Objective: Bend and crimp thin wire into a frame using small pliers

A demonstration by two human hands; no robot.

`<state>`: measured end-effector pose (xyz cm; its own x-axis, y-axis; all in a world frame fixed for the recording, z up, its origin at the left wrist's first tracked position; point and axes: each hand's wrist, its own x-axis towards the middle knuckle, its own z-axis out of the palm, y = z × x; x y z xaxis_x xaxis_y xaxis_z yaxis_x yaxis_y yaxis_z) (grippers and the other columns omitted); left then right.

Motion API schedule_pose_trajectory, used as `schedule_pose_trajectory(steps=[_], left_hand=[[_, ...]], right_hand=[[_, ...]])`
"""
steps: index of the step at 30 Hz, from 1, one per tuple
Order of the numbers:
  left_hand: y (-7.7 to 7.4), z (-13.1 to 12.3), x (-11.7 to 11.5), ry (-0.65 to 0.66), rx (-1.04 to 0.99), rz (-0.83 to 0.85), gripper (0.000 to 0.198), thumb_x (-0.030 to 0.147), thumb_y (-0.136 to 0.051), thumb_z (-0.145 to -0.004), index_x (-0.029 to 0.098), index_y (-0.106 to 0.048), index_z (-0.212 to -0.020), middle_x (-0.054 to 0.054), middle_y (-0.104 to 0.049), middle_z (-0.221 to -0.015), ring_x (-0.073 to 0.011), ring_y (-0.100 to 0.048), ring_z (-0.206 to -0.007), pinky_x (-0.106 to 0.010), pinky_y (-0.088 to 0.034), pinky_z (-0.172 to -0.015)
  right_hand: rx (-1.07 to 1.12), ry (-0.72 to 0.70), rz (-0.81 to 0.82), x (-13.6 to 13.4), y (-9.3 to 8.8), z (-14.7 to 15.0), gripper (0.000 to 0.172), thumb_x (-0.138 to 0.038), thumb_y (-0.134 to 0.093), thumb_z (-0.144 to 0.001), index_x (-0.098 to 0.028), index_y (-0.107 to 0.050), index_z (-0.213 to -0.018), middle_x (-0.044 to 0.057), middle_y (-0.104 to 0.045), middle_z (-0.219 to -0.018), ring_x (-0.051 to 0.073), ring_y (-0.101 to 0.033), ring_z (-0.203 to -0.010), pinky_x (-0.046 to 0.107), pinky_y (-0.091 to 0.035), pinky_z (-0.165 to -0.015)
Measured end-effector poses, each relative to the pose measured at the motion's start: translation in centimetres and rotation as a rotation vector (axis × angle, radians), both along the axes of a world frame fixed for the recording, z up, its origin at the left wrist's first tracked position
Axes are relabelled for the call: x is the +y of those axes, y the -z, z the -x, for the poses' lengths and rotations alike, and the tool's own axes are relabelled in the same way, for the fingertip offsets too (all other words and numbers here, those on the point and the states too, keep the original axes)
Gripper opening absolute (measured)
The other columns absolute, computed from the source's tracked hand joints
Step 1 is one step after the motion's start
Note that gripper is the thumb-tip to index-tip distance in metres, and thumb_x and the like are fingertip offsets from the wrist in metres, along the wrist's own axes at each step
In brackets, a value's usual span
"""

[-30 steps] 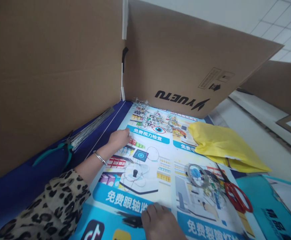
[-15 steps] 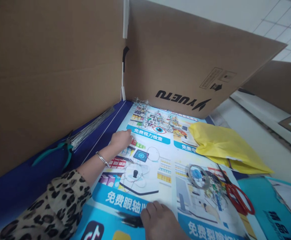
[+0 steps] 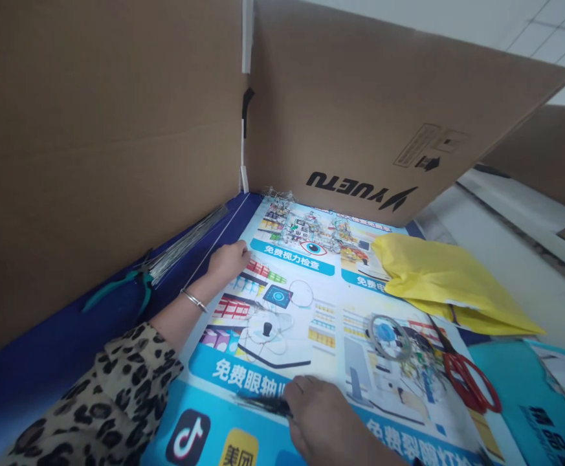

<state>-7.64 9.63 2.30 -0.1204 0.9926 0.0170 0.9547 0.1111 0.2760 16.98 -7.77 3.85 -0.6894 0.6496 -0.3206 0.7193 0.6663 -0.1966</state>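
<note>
My left hand (image 3: 228,262), with a bangle at the wrist and a leopard-print sleeve, rests on the left edge of a printed poster sheet (image 3: 257,446). Its fingers are curled together, and anything they pinch is hidden. My right hand (image 3: 323,414) is closed on a dark, thin, brush-like thing (image 3: 265,402) pointing left over the sheet's blue band. Motion blurs that thing, so its kind is unclear. Beyond the hands, small tangled wire pieces (image 3: 306,226) lie on the sheet. A thin wire loop (image 3: 301,283) is between the hands.
Cardboard walls (image 3: 107,129) stand behind and left. Teal-handled pliers (image 3: 117,290) lie by a bundle of straight wires (image 3: 185,246). To the right are a yellow bag (image 3: 452,278), a ring-shaped coil (image 3: 370,340), red-handled scissors (image 3: 471,382) and a teal packet (image 3: 510,388).
The view has shifted slightly. My left hand has drawn back a little to the left from the printed banner. More of my right wrist shows, and the dark thing remains in that hand.
</note>
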Motion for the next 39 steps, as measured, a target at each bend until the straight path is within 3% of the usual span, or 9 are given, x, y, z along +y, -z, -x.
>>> schedule_pose_trajectory(steps=[6, 9, 12, 17, 19, 25, 32, 39], left_hand=[[-1.5, 0.9, -1.9, 0.009, -0.084, -0.056, 0.030, 0.040, -0.038, -0.086, 0.021, -0.061, -0.090, -0.004, -0.069, -0.083, -0.0169, -0.063, -0.075, -0.022, -0.039, -0.058], [-3.0, 0.7, -3.2, 0.071, -0.117, -0.069, 0.027, 0.039, -0.041, -0.085, 0.021, -0.062, -0.087, -0.001, -0.069, -0.078, -0.0150, -0.062, -0.072, -0.021, -0.038, -0.057], [-5.0, 0.3, -4.4, 0.212, -0.156, -0.081, 0.028, 0.038, -0.041, -0.085, 0.020, -0.064, -0.085, -0.001, -0.068, -0.075, -0.0147, -0.061, -0.070, -0.021, -0.037, -0.057], [-8.6, -0.6, -6.0, 0.459, -0.116, -0.089, 0.030, 0.033, -0.038, -0.088, 0.023, -0.066, -0.091, -0.001, -0.069, -0.090, -0.0160, -0.061, -0.080, -0.022, -0.041, -0.066], [-9.6, -1.2, -6.5, 0.549, -0.088, -0.097, 0.030, 0.031, -0.039, -0.088, 0.022, -0.067, -0.093, -0.002, -0.069, -0.093, -0.0161, -0.061, -0.085, -0.023, -0.043, -0.072], [-11.3, -4.0, -6.8, 0.832, -0.004, -0.126, 0.028, 0.020, -0.040, -0.088, 0.020, -0.066, -0.096, -0.003, -0.067, -0.095, -0.0160, -0.061, -0.089, -0.025, -0.045, -0.077], [-12.0, -4.7, -6.2, 0.805, 0.118, -0.269, 0.036, 0.002, -0.039, -0.080, 0.018, -0.062, -0.103, -0.005, -0.064, -0.102, -0.0185, -0.057, -0.098, -0.031, -0.044, -0.083], [-10.8, -6.4, -6.1, 0.844, 0.258, -0.326, 0.014, 0.014, -0.051, -0.084, 0.018, -0.065, -0.082, -0.005, -0.062, -0.082, -0.0209, -0.055, -0.086, -0.035, -0.039, -0.076]], right_hand=[[0.269, 0.199, 0.244, 2.2, -1.4, -0.8, 0.018, -0.026, -0.042, -0.083, -0.020, -0.060, -0.083, 0.002, -0.065, -0.083, 0.015, -0.057, -0.075, 0.023, -0.035, -0.063], [0.426, 0.231, 0.461, 3.7, -1.5, -1.8, 0.017, -0.025, -0.051, -0.077, -0.019, -0.063, -0.088, 0.001, -0.064, -0.082, 0.012, -0.055, -0.071, 0.021, -0.037, -0.062], [0.504, 0.323, 0.690, 4.8, -1.3, -3.0, 0.022, -0.028, -0.056, -0.074, -0.018, -0.065, -0.092, -0.001, -0.061, -0.073, 0.011, -0.052, -0.064, 0.019, -0.037, -0.055], [0.625, 0.454, 0.899, 6.0, -1.1, -4.4, 0.024, -0.032, -0.061, -0.073, -0.015, -0.066, -0.089, -0.002, -0.056, -0.062, 0.009, -0.050, -0.056, 0.021, -0.039, -0.053], [0.686, 0.500, 0.904, 6.6, -1.4, -4.6, 0.023, -0.033, -0.063, -0.072, -0.015, -0.065, -0.087, -0.002, -0.056, -0.058, 0.009, -0.049, -0.052, 0.021, -0.038, -0.051], [0.996, 0.620, 0.699, 9.0, -3.2, -4.1, 0.020, -0.032, -0.065, -0.069, -0.016, -0.061, -0.079, -0.002, -0.056, -0.058, 0.010, -0.050, -0.055, 0.023, -0.038, -0.055], [0.995, 0.677, 0.501, 11.2, -4.5, -3.7, 0.014, -0.030, -0.062, -0.069, -0.017, -0.058, -0.074, -0.003, -0.054, -0.058, 0.009, -0.048, -0.055, 0.023, -0.036, -0.053], [0.977, 0.632, 0.455, 11.6, -4.7, -3.2, 0.013, -0.029, -0.059, -0.070, -0.016, -0.058, -0.072, -0.003, -0.053, -0.059, 0.009, -0.047, -0.055, 0.023, -0.035, -0.053]])
